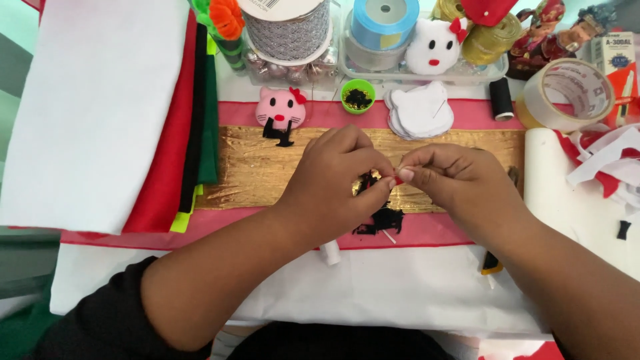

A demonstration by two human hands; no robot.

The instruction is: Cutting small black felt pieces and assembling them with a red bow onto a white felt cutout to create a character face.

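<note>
While a tiny red piece [398,179] is pinched at centre frame between fingertips of the left hand [337,175] and right hand [453,179], it could be dropped among the black scraps [381,219] if the pinch is loosened.

Gold band [280,167], frame centre: glossy, crinkled foil-like cloth. Felt sheets [100,113], upper left: matt, soft. Tape roll [567,93], upper right: shiny clear plastic. Cat faces [421,110]: matt white felt. Blue ribbon spool [383,23]: satin sheen.

Felt sheets [100,113] lie left, tape roll [567,93] right — cat-face cutouts [421,110] behind the hands, before the tray [427,75].
</note>
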